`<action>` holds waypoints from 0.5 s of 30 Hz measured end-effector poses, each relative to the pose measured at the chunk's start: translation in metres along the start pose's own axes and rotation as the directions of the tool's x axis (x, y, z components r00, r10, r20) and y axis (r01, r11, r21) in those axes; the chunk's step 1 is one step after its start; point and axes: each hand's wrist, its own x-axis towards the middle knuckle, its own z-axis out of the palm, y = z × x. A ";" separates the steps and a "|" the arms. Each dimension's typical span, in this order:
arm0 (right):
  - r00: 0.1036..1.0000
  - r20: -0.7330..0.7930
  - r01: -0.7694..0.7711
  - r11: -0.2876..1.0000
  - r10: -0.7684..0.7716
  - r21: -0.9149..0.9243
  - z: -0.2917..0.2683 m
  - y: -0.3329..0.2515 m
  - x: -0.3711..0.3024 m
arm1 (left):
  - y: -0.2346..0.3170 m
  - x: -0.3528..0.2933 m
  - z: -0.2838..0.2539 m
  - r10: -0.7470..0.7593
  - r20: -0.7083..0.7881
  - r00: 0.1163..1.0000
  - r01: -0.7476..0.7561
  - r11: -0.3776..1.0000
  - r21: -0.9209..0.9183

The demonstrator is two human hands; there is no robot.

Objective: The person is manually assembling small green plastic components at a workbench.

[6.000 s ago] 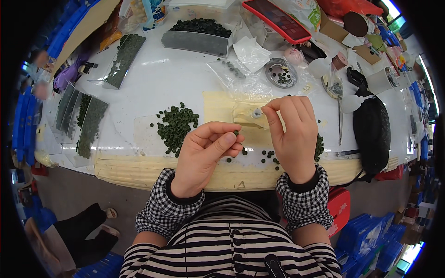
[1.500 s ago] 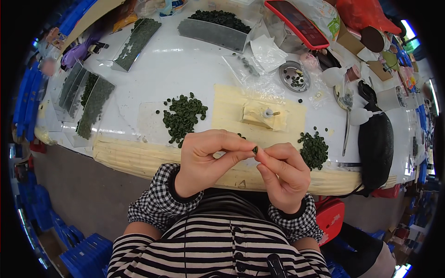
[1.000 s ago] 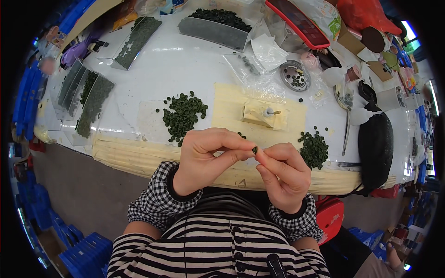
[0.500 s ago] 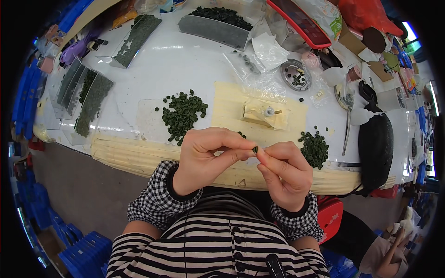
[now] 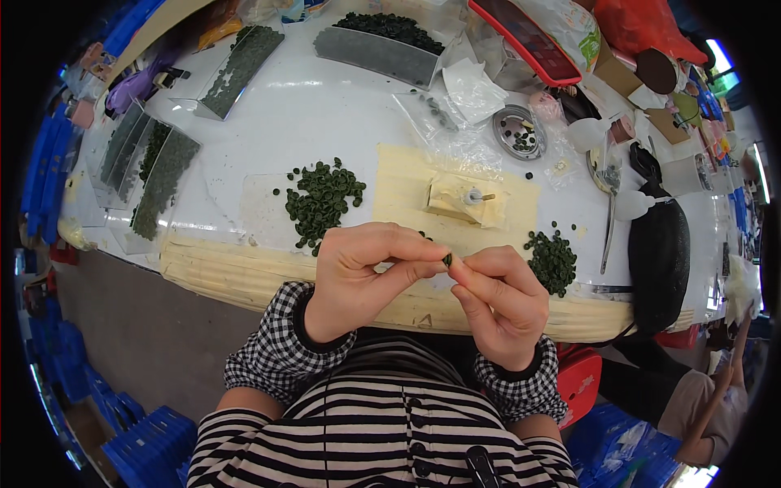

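Note:
Between my fingertips is a small dark green disc-like piece (image 5: 447,260), partly covered by the fingers. My left hand (image 5: 366,276) pinches it from one side and my right hand (image 5: 504,301) from the other, just above the table's front edge. Left of my hands lies a large heap of similar dark green pieces (image 5: 321,199); a smaller heap (image 5: 553,262) lies to the right. Beyond my hands, a tape-covered block (image 5: 451,202) with a small upright metal fitting (image 5: 476,197) rests on a cream taped patch (image 5: 394,175).
Clear trays of green pieces stand at the back (image 5: 378,57), back left (image 5: 236,73) and left (image 5: 167,179). A round metal dish (image 5: 519,132), metal tweezers (image 5: 607,220) and a black pouch (image 5: 661,264) lie to the right. A red-framed device (image 5: 529,41) is at the back. Another person (image 5: 708,407) is at lower right.
My hands stay almost still, still pinching the green piece. The person at lower right has shifted and raised an arm toward a whitish bundle.

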 end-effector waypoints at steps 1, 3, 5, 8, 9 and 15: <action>1.000 0.001 0.005 1.000 -0.005 -0.003 0.000 0.000 0.000 | 0.000 0.000 0.000 -0.004 0.003 1.000 0.004 1.000 -0.002; 1.000 -0.004 -0.004 1.000 0.004 0.012 -0.001 0.000 0.000 | 0.001 0.000 0.000 -0.011 0.004 1.000 0.011 1.000 -0.018; 1.000 -0.014 -0.006 1.000 0.007 0.019 0.000 0.001 0.000 | 0.001 0.000 0.002 -0.020 -0.001 1.000 0.020 0.999 -0.047; 0.999 -0.035 0.013 1.000 -0.014 -0.003 0.001 0.000 0.001 | 0.001 0.000 0.002 -0.045 -0.005 0.999 0.044 0.993 -0.110; 0.999 -0.038 0.029 0.999 -0.030 -0.022 0.001 0.000 0.001 | 0.001 0.000 0.002 -0.050 -0.012 0.999 0.049 0.993 -0.109; 0.998 -0.038 0.052 0.997 -0.054 -0.051 0.000 0.000 0.001 | 0.002 0.000 0.001 -0.034 0.001 0.999 0.034 0.996 -0.077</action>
